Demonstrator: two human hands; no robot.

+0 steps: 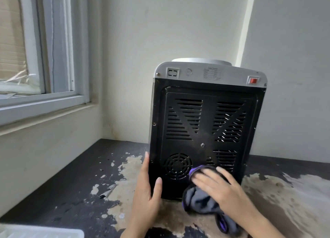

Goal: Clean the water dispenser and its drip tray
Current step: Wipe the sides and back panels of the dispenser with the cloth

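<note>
While your flat right hand presses the soft cloth, brace the bulky, slippery dispenser with your open left hand.

The dispenser's front is hidden; its label is unreadably blurred.

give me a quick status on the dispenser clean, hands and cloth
Left hand flat, steadying water dispenser at its left edge. Right hand pressing grey-purple cloth on lower back panel. White drip tray set aside, bottom left. Nothing obstructing.
</note>
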